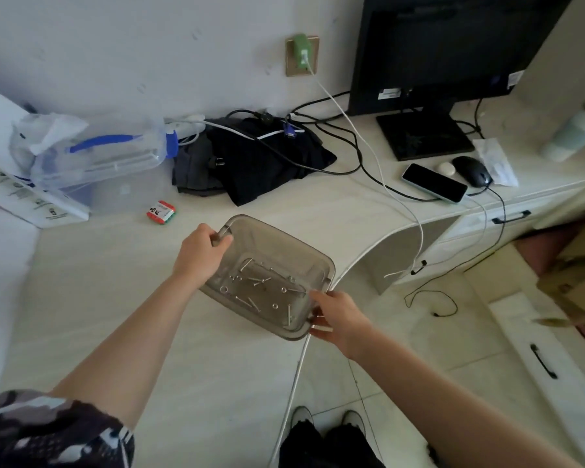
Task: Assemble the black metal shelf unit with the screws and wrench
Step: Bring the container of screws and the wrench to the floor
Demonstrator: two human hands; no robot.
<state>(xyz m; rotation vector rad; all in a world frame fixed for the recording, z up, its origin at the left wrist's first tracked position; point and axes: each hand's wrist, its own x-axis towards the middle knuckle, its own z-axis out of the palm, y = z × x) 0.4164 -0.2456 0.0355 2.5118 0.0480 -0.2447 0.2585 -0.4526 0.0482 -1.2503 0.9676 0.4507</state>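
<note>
While both hands carry it, the clear plastic tray (267, 275) hangs over the near corner of the white worktop (122, 298), its right end out past the rounded edge and above the tiled floor (453, 332). The left hand (200, 251) has its grip curled round the handle at the far left corner; the right hand (338, 317) pinches the rim at the near right corner. Loose screws (250, 285) and a few washers lie scattered across the tray's bottom. I see no wrench and no shelf parts anywhere.

The tray looks light and fairly stiff, but its smooth plastic is likely slippery, and the small hardware will probably slide and rattle toward whichever side dips. Opposite corners seem the right places to hold, provided it stays level.

To the left, the worktop offers a broad bare stretch for setting it down. Further back sit a folded dark cloth (250, 163), a tangle of cables (335, 130), a plastic jug (98, 153) and a small red packet (161, 212). A white cable (385, 184) drapes over the edge just right of the tray and could snag it.
</note>
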